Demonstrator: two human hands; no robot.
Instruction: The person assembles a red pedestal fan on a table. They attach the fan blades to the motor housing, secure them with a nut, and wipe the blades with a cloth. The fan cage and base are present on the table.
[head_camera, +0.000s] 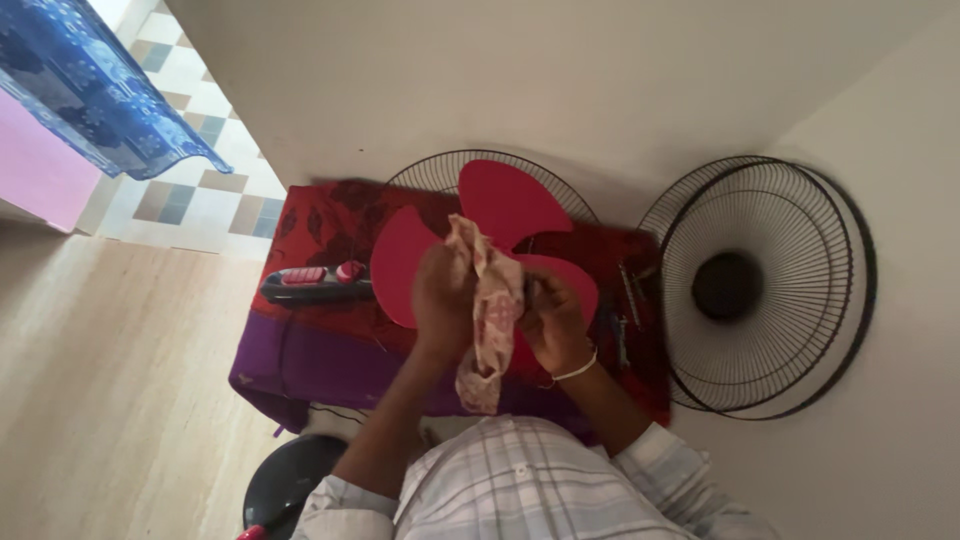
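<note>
Over the red and purple cloth (330, 350) that covers the bench, the head view looks straight down on two hands working at a red fan blade (505, 205). The left hand (443, 295) has its fingers closed around the upper part of a pale patterned rag (493, 315), pressing it against the blade; the rag hangs down between the two hands, and its lower end dangles just above the person's checked shirt (520, 485). The right hand (553, 318), with a white band at the wrist, has its fingers curled around the edge of the blade's right lobe, just beside the rag. The blade sits at the middle of the bench, tilted up toward the camera, with one lobe rising behind the hands and another spreading to the left.

Behind the blade, a black wire fan guard (440, 170) leans against the wall. A second, larger wire guard (765, 285) with a dark centre hub stands to the right of the bench, touching its edge. Left of the blade lies a black power strip (315, 285) with red switches. A few small metal pieces (632, 290), too blurred to identify, lie on the cloth near the right hand. A blue patterned curtain (95, 90) hangs at the upper left over a checkered tile floor (200, 195).
</note>
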